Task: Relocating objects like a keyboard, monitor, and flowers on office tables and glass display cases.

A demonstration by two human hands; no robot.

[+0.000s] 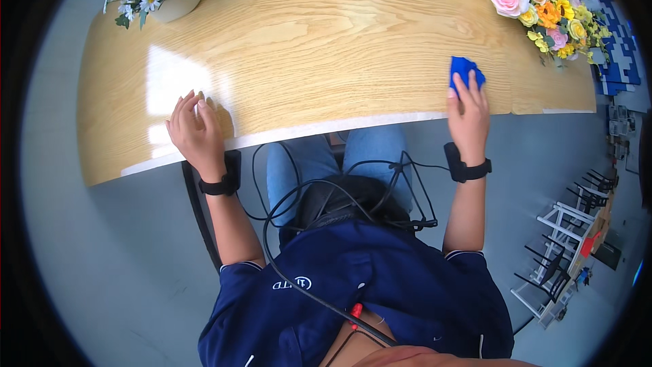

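Note:
A crumpled blue cloth [466, 66] lies on the wooden tabletop toward the right, near its front edge. My right hand [468, 112] is on it, fingers pressed together over the cloth and hiding its lower part. At the left, my left hand [195, 129] rests by the table's front edge, beside a bright patch of reflected light. Its fingers are loosely bent and apart, and I see nothing held in them. A small olive-coloured spot shows at its fingertips; I cannot make out what it is.
The glossy wood-grain table [326, 47] has a pale front edge. White daisies in a white pot [180, 1] stand back left; a colourful flower arrangement [536, 7] stands back right. Black cables [299, 190] loop over my lap. Stacked chairs and tables [564, 245] are farther right.

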